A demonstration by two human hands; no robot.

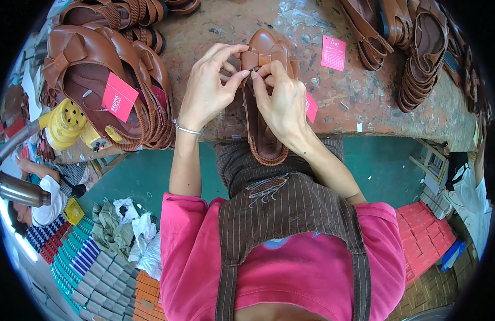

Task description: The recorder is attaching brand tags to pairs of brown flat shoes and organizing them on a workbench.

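Working at the near edge of the counter, I have both hands on the brown shoe directly in front of me. Its toe points to the far side; its heel end reaches past the near edge, over my lap.

My left hand is curved, thumb and forefinger apart, fingertips touching the left side of the bow. My right hand has thumb and forefinger drawn together where the bow meets the shoe's opening. I cannot tell whether either pinches a small part there, since my fingers cover the spot.

For good fine work here, I should:

1. Steady the shoe with the left hand, because the overhanging heel could let it tip or swivel.
2. Work with the right fingertips only, pressing lightly so that the bow is not creased and the leather is not marked by a nail.
3. Spread the fingers enough to see the contact point.
4. Mind the half-hidden pink tag beside my right hand; a sleeve or wrist could bend it.

A loose tag lies farther right, and stacked shoes stand to the left.
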